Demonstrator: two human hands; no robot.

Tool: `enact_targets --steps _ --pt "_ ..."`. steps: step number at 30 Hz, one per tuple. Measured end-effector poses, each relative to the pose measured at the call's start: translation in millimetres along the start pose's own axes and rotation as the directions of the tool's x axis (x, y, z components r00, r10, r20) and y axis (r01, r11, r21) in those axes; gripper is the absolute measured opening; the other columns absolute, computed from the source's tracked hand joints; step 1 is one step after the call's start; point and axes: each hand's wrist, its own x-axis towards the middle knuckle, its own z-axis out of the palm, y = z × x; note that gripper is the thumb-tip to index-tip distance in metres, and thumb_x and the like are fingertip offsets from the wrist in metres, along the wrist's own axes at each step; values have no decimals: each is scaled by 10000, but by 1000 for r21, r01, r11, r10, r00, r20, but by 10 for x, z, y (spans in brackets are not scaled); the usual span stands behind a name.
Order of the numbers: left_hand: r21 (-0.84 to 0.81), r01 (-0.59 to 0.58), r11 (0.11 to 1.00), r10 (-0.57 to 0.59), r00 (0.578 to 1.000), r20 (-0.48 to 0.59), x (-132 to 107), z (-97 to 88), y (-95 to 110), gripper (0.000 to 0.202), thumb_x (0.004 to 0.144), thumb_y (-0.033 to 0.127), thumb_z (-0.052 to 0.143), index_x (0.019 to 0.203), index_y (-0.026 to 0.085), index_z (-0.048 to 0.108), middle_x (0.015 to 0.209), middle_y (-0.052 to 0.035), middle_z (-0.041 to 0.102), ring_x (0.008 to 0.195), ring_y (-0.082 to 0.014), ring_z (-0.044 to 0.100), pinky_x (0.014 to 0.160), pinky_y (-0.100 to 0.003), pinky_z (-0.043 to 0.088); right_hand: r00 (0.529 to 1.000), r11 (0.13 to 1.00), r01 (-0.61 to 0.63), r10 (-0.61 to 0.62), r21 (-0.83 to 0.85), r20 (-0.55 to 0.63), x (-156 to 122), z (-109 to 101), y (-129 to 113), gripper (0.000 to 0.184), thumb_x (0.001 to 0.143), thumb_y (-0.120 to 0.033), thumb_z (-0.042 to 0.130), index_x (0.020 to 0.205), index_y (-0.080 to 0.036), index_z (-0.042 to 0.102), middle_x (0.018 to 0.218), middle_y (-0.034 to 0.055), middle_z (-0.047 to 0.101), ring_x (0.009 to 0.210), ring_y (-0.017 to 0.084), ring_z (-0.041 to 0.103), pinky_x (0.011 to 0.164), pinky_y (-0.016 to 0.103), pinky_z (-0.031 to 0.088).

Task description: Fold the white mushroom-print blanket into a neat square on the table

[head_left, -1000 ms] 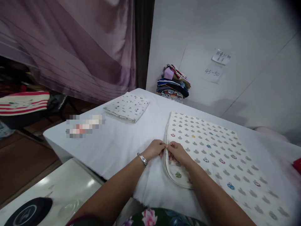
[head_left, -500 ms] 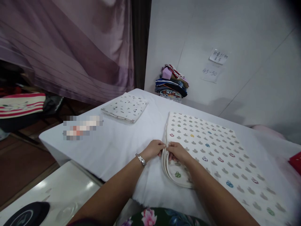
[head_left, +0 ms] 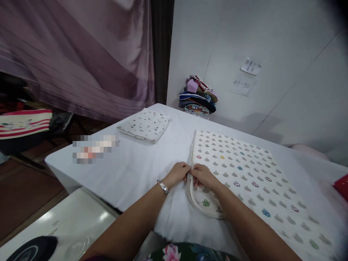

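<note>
Over by the table's (head_left: 130,170) far left corner lies a small folded cloth (head_left: 145,125), flat and well apart from me. Coming in towards the middle of the near edge, my left hand (head_left: 178,174), bracelet (head_left: 163,186) on the wrist, is pinched onto the left hem of the patterned blanket (head_left: 244,174). Right against it, fingertips almost meeting, my right hand (head_left: 202,176) grips that same hem, thumb on top. From both hands the blanket spreads away to the right, flat on the white table, its rounded near-left corner just below my right wrist. At the far edge by the wall sits a stack of folded clothes (head_left: 198,97). Something red (head_left: 342,185) pokes in at the right edge.
</note>
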Motion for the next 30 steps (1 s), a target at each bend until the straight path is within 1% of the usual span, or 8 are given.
enact_targets --steps 5,9,12,15,18,24,27,30 --pt "45 -36 998 36 999 3 27 5 -26 390 764 528 478 677 151 525 396 43 457 378 -87 401 399 -208 278 999 999 39 -40 24 30 9 3 71 148 791 -323 497 763 -190 439 485 -52 546 339 85 514 306 148 318" --pt "97 -20 995 22 1000 -20 63 20 -54 296 759 434 502 702 147 548 411 35 481 394 -101 449 404 -207 303 993 994 84 -89 77 74 -19 -45 132 106 756 -275 507 781 -182 462 541 -46 569 375 76 521 328 146 341" --pt "127 -5 992 12 999 -52 70 39 -57 219 756 351 496 700 147 552 429 24 504 408 -114 489 416 -210 326 982 974 182 -174 134 -74 -19 -109 179 85 739 -245 483 790 -178 496 564 -42 563 408 75 512 352 157 367" --pt "153 -1 988 13 997 -78 58 66 -43 184 751 315 488 701 150 552 450 17 516 412 -122 506 427 -216 336 925 954 287 -251 88 -286 24 -158 202 108 733 -250 492 812 -181 520 621 -30 573 452 82 520 358 163 376" --pt "190 -2 982 24 993 -115 32 102 -9 182 760 308 473 710 155 558 497 7 544 435 -123 512 458 -224 345 947 971 226 -199 84 -252 84 -171 166 149 768 -331 493 767 -182 507 649 -16 584 422 84 519 319 170 347" --pt "409 -178 895 283 935 -212 -48 191 99 201 775 295 457 665 175 575 691 -20 636 627 -126 540 561 -227 339 990 996 74 -66 58 -121 190 -185 31 270 779 -446 527 729 -184 481 475 -25 545 366 109 521 309 175 346" --pt "415 -184 891 281 941 -186 -59 213 114 191 766 291 465 673 178 586 706 -13 642 642 -126 544 559 -224 344 996 999 14 -11 40 -89 227 -209 25 208 774 -379 531 717 -187 476 417 -35 527 346 105 502 299 161 313" --pt "321 -126 939 174 977 -126 6 172 84 210 756 336 488 692 163 588 625 -10 618 584 -123 547 519 -215 359 998 997 4 1 72 -68 243 -225 50 137 761 -280 501 673 -186 457 400 -31 527 338 100 493 291 153 280"
